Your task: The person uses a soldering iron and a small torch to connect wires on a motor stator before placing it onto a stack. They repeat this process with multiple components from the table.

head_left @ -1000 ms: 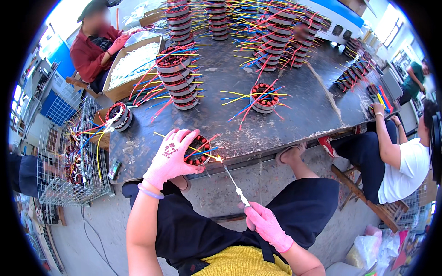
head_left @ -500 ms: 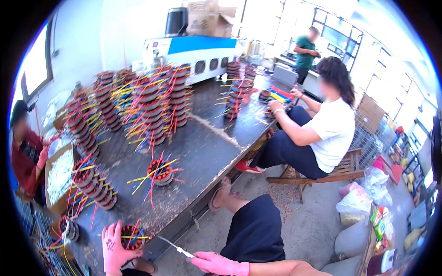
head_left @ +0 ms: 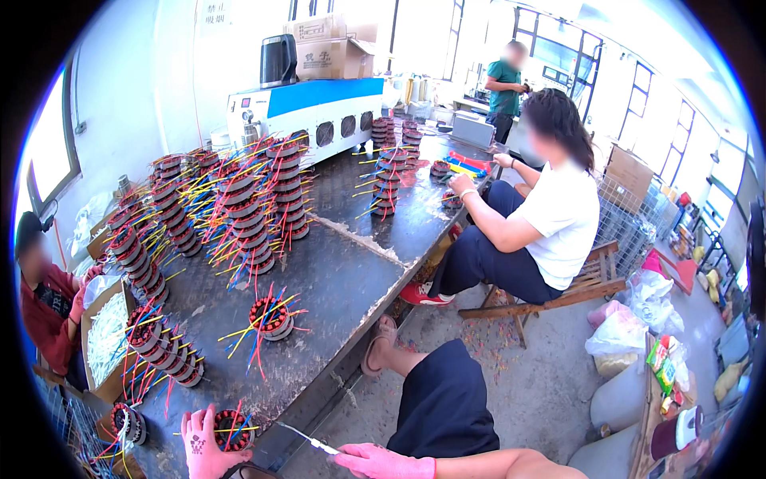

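My left hand (head_left: 204, 449), in a pink glove, is curled against a small wound stator (head_left: 233, 432) at the near edge of the table. Its fingers lie along the stator's left side and the thumb along its near side. Red, blue and yellow wires stick out of the ring. To the right, my right hand (head_left: 384, 461), also in a pink glove, is closed round a thin tool (head_left: 321, 445) with a white handle and a slender metal shaft. The shaft points left toward the stator, and its tip stays apart from it. Another stator (head_left: 129, 423) sits farther left.
Stacks of wired stators (head_left: 246, 211) cover the left of the dark table (head_left: 339, 275); one single stator (head_left: 271, 319) stands nearer. A box of white strips (head_left: 108, 339) is at left. A seated co-worker (head_left: 550, 215) handles parts at right; another person (head_left: 52, 307) sits at left.
The view has shifted slightly, so the tabletop things appear lower and farther left. Both hands keep nearly the same places beside the stator, and the tool is still in the right hand.
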Available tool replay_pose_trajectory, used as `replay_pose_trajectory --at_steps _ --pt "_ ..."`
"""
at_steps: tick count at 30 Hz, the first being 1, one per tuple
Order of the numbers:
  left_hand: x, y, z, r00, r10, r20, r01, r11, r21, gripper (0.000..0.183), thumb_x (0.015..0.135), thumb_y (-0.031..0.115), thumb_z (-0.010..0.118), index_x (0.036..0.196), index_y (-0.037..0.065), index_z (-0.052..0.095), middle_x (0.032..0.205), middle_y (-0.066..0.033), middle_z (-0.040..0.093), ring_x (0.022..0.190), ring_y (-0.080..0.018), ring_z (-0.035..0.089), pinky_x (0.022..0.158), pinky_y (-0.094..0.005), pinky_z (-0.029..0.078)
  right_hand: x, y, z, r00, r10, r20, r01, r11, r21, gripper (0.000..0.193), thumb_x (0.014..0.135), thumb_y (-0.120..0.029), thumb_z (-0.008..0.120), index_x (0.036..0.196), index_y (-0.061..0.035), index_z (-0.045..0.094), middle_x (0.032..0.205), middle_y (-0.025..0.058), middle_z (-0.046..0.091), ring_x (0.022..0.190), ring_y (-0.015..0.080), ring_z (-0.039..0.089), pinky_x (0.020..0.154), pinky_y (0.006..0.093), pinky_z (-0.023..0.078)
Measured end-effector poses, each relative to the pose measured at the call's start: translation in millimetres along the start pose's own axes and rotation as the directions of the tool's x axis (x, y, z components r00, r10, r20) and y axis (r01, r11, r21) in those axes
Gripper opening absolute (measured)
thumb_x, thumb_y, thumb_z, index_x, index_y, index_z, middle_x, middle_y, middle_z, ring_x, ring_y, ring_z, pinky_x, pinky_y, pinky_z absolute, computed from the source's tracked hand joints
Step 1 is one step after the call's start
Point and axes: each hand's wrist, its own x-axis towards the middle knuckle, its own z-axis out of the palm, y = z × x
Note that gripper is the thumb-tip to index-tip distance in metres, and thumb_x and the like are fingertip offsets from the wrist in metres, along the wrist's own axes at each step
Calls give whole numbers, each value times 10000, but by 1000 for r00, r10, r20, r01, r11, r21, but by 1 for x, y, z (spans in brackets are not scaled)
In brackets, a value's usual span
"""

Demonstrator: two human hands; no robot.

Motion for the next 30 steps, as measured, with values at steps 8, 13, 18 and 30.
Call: replay_pose_trajectory --at_steps 8,13,18,30 --pt "0 1 0 999 -23 39 24 999 -30 1159 374 369 941 1393 70 477 1330 -164 505 1314 -462 376 1148 -534 301 3 8 1 1000 4 1 -4 1000 1 406 1042 -454 486 983 -65 584 670 -30 479 630 86 446 614 283 399" --pt "2 0 4 998 51 21 -50 998 -47 1142 393 356 934 1392 51 472 1327 -162 515 1300 -430 411 1162 -525 287 -1 6 1 1000 -7 13 7 1000 27 397 1045 -445 480 996 -63 576 664 -23 475 633 93 445 615 285 396" --pt "3 -2 3 996 51 76 -45 996 -84 1107 465 390 917 1411 45 456 1370 -174 499 1337 -431 384 1182 -529 252 -13 -27 1 997 56 55 -57 998 10 398 1047 -443 475 1005 -62 579 661 -20 471 630 99 441 614 292 392" --pt "2 11 1 996 72 51 -66 992 -104 987 525 376 875 1371 24 508 1341 -182 516 1304 -413 429 1174 -522 266 -15 -24 -2 995 31 97 -34 999 26 390 1051 -426 469 1026 -55 588 654 -16 460 618 106 427 605 296 377"
